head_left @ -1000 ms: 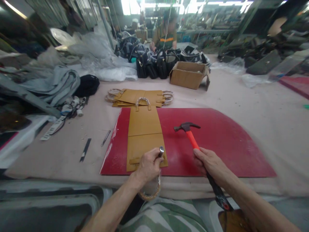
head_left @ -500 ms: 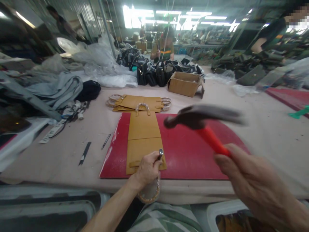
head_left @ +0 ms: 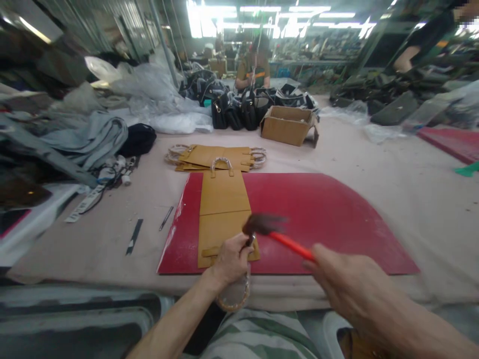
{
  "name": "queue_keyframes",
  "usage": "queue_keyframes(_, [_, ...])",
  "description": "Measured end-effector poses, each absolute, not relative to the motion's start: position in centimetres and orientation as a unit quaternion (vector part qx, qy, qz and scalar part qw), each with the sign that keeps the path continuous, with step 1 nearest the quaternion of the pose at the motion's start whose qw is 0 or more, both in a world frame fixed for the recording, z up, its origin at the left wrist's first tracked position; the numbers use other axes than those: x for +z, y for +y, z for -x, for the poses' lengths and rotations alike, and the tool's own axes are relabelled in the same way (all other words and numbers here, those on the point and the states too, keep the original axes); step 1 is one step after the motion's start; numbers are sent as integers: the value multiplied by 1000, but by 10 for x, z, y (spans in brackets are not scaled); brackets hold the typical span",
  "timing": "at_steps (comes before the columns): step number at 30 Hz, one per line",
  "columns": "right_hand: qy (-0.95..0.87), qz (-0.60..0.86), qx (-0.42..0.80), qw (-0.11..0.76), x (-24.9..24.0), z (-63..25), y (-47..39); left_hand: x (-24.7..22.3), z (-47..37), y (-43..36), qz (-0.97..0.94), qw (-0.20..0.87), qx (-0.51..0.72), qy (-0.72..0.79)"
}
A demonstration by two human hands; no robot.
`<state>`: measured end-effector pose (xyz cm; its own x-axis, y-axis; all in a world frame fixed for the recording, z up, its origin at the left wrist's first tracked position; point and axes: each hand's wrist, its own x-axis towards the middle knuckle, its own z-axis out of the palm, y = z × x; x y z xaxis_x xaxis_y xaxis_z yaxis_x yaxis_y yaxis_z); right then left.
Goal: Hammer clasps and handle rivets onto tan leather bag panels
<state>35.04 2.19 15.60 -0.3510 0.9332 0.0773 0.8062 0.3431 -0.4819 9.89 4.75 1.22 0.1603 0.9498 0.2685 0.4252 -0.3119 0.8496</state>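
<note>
A tan leather piece lies lengthwise on a red board, with a wrapped handle at its far end. My left hand is closed on a short metal punch, held upright over the piece's near right corner. Another wrapped handle hangs below that hand, past the table edge. In my right hand is the red grip of a hammer; its blurred head is at the punch's top, and whether they touch is unclear.
Behind the board lies a stack of tan pieces. A cardboard box and black bags stand farther back. A dark strip and a thin metal tool lie left. People are in the background.
The hammer in my right hand has come down and left, from above the board to the punch. My left hand keeps its hold on the punch.
</note>
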Motion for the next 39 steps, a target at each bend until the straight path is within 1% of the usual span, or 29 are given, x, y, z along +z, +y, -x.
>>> queue_keyframes(3, [-799, 545, 186, 176, 165, -348, 29, 12, -99, 47, -697, 320, 416, 488])
queue_keyframes(5, [-767, 569, 225, 192, 161, -350, 38, 13, -99, 47, -699, 323, 428, 472])
queue_keyframes(7, [-729, 589, 285, 200, 143, -357, 51, 15, -98, 47, -702, 325, 432, 463])
queue_keyframes(9, [-710, 598, 320, 190, 113, -365, 65, 18, -96, 47, -708, 328, 423, 461])
queue_keyframes(11, [-710, 623, 283, 166, 83, -371, 79, 21, -95, 47, -714, 326, 413, 461])
queue_keyframes(13, [-725, 640, 201, 156, 62, -370, 88, 23, -93, 47, -718, 320, 411, 461])
queue_keyframes(14, [-742, 633, 153, 160, 56, -367, 90, 23, -93, 47, -720, 316, 411, 461])
queue_keyframes(16, [-783, 584, 82, 196, 50, -352, 89, 22, -92, 46, -721, 308, 411, 465])
queue_keyframes(17, [-805, 547, 68, 219, 48, -342, 87, 21, -92, 45, -722, 303, 410, 469])
queue_keyframes(19, [-838, 476, 99, 248, 43, -318, 78, 20, -93, 43, -721, 300, 404, 476])
queue_keyframes(21, [-859, 428, 146, 241, 35, -294, 68, 19, -94, 42, -709, 311, 403, 487])
queue_keyframes(24, [-869, 411, 172, 213, 22, -273, 58, 20, -94, 48, -627, 367, 430, 536])
queue_keyframes(27, [-867, 408, 190, 212, 16, -273, 57, 22, -84, 61, -470, 437, 507, 575])
queue_keyframes(29, [-866, 407, 193, 216, 16, -276, 59, 26, -69, 69, -404, 453, 553, 571])
queue_keyframes(31, [-865, 408, 196, 219, 17, -279, 62, 31, -47, 74, -404, 429, 555, 587])
queue_keyframes(33, [-864, 405, 200, 222, 18, -279, 62, 36, -20, 73, -441, 370, 515, 636])
queue_keyframes(36, [-865, 399, 206, 226, 16, -279, 62, 43, 23, 67, -481, 260, 415, 727])
queue_keyframes(39, [-867, 396, 202, 226, 15, -279, 62, 49, 64, 63, -501, 157, 278, 805])
